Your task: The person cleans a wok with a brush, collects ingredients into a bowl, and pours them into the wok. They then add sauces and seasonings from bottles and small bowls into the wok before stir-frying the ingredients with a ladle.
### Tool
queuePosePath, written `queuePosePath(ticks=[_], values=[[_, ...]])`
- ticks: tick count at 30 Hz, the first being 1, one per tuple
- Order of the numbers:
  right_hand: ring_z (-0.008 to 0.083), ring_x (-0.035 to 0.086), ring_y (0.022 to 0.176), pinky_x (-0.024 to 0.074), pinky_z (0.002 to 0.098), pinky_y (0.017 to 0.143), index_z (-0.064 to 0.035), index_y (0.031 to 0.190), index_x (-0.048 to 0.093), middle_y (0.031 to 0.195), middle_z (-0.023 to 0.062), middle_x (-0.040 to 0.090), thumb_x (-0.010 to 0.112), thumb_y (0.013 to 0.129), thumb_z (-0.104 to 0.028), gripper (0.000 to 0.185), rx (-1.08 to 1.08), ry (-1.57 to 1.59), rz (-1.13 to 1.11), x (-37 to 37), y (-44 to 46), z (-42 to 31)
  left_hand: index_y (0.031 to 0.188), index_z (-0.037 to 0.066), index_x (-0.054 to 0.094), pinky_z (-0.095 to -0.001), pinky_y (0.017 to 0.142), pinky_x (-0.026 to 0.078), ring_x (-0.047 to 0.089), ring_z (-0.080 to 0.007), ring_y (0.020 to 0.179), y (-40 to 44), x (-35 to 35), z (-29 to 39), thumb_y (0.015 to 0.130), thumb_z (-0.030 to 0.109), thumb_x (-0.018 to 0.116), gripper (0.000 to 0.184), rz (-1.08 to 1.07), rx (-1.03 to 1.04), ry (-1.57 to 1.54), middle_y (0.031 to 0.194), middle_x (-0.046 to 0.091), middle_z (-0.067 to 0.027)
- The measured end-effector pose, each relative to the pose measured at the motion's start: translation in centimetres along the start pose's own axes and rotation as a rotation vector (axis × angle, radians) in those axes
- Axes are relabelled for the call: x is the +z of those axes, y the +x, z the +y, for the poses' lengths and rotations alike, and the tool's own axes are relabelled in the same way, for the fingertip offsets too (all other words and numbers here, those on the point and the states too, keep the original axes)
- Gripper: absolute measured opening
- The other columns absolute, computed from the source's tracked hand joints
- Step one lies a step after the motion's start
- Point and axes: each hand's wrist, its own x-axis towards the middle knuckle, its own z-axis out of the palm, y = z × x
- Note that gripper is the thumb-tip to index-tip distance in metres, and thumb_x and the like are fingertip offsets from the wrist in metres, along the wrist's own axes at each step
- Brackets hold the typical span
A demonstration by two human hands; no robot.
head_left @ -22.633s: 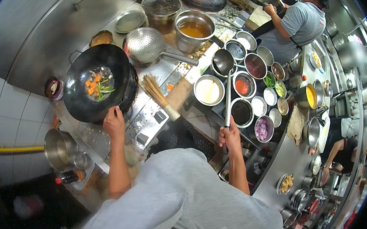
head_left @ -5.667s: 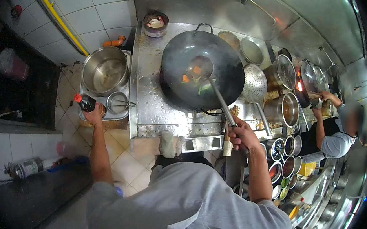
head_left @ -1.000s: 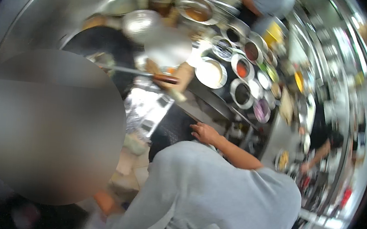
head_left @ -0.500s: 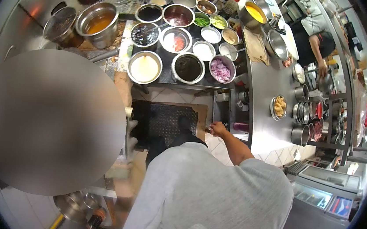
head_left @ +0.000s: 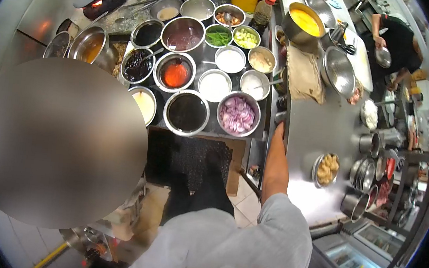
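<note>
My right hand (head_left: pixel 279 132) reaches into the narrow gap between the bowl table and the steel counter (head_left: pixel 304 142). Its fingers are hidden at the counter's edge, so what they touch does not show. Nearest to it on the table is a bowl of sliced red onions (head_left: pixel 237 113). Beside that stand a bowl of dark sauce (head_left: pixel 186 112) and a bowl of white powder (head_left: pixel 214 85). A bowl of pale yellow chunks (head_left: pixel 327 169) sits on the counter, right of my forearm. My left hand is not in view.
A lit wok burner (head_left: pixel 99 5) is at the upper left. A pot of yellow liquid (head_left: pixel 305 23) and a colander (head_left: pixel 339 71) stand on the counter. A co-worker in black (head_left: pixel 396 43) works beyond it. A black floor mat (head_left: pixel 186 157) lies below. A large blur covers the left.
My right arm has moved forward from beside the mat into the gap at the counter, and its fingers have gone out of sight. The view has shifted closer to the bowls.
</note>
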Motion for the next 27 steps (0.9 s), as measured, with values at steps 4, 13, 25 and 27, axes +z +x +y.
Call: queuePosePath(ticks=[4, 13, 25, 27], values=[[0.0296, 0.051, 0.128, 0.0362, 0.0472, 0.108, -0.0048, 0.140, 0.053, 0.140, 0.0121, 0.055, 0.046, 0.101, -0.045, 0.057, 0.130, -0.617, 0.159, 4.1, 2.2, 0.0, 0.133, 0.008, 0.054, -0.0353, 0.088, 0.047, 0.059, -0.0263, 0.104, -2.0, 1.7, 7.4, 0.086, 0.025, 0.070, 0.052, 0.236, 0.001, 0.151, 0.117, 0.061, -0.0114], [0.0297, 0.057, 0.121, 0.0413, 0.0453, 0.104, -0.0036, 0.136, 0.057, 0.131, 0.0167, 0.061, 0.050, 0.100, -0.042, 0.053, 0.224, -0.853, 0.177, 4.9, 2.0, 0.1, 0.124, 0.003, 0.059, -0.0383, 0.082, 0.049, 0.062, -0.0269, 0.093, -5.2, 3.9, 2.4, 0.089, 0.026, 0.068, 0.043, -0.190, -0.215, 0.195, 0.108, 0.066, -0.0141], [0.0351, 0.061, 0.083, 0.0480, 0.0429, 0.078, -0.0033, 0.093, 0.061, 0.085, 0.0159, 0.064, 0.078, 0.084, -0.031, 0.034, -0.201, -0.633, -0.269, -8.4, -17.4, -3.9, 0.106, -0.006, 0.067, -0.0401, 0.081, 0.051, 0.067, -0.0297, 0.085, -4.5, 10.3, -3.4, 0.092, 0.028, 0.063, 0.037, -0.367, -0.194, -0.014, 0.092, 0.070, -0.0213], [0.0294, 0.059, 0.073, 0.0479, 0.0409, 0.072, -0.0038, 0.086, 0.058, 0.076, 0.0112, 0.061, 0.077, 0.085, -0.025, 0.029, -0.337, -0.701, -0.621, -9.2, -23.7, -7.4, 0.108, -0.005, 0.066, -0.0393, 0.083, 0.052, 0.068, -0.0289, 0.090, -3.2, 10.8, 2.2, 0.093, 0.026, 0.063, 0.034, -0.310, -0.072, -0.064, 0.096, 0.070, -0.0200]])
